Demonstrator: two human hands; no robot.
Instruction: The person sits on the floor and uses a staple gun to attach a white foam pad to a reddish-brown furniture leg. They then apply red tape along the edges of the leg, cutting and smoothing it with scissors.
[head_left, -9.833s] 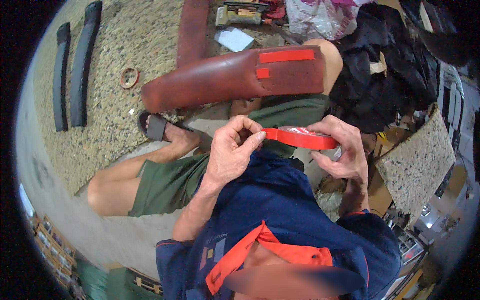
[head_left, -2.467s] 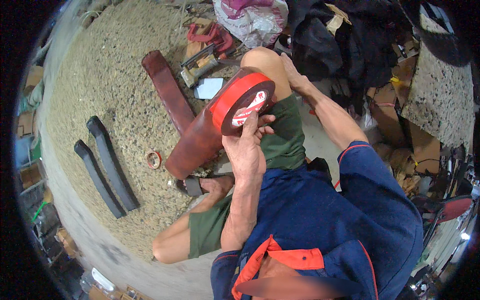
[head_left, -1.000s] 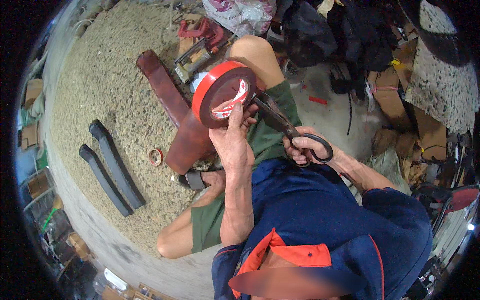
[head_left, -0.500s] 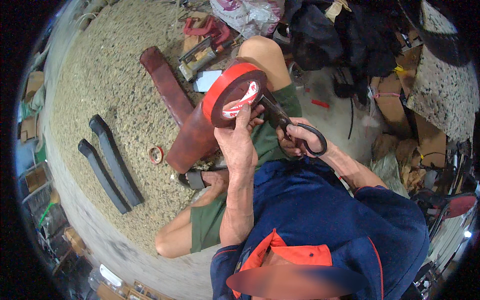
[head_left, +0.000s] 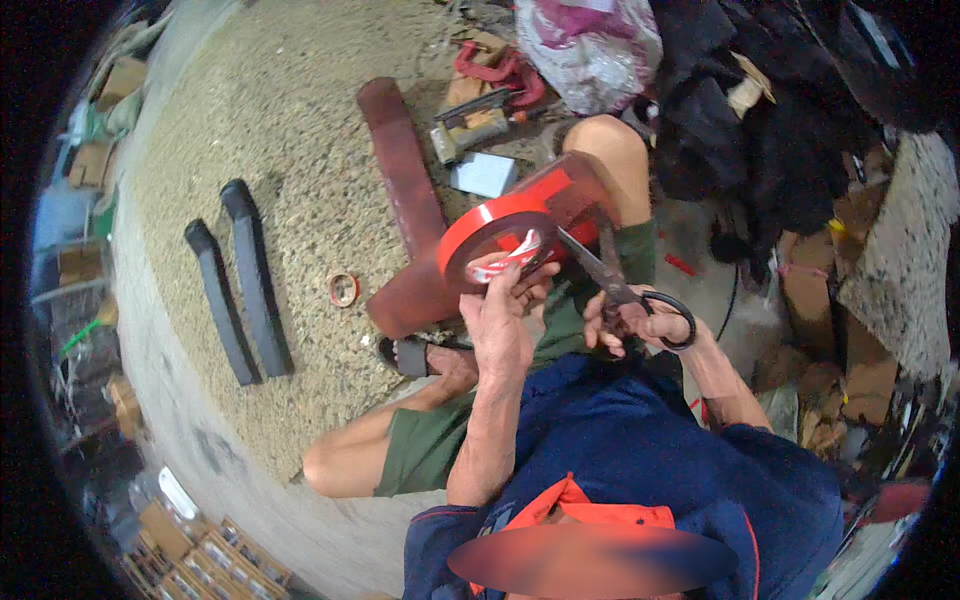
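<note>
Above the long reddish-brown panel [head_left: 405, 215] across the lap, the left hand [head_left: 497, 325] pinches the red tape roll [head_left: 500, 238] upright while the right hand [head_left: 630, 325], fingers closed through the scissors [head_left: 612, 280], should keep the strip taut and cut squarely.

Speckled gravel-textured floor [head_left: 300, 120]. Directly on it: two long black pads [head_left: 240, 280] side by side; a small tape ring [head_left: 343, 289] beside them; a long brown panel [head_left: 400, 170]; a white card [head_left: 483, 174]; a red clamp [head_left: 495, 75]; a tool [head_left: 470, 120] near the card.
</note>
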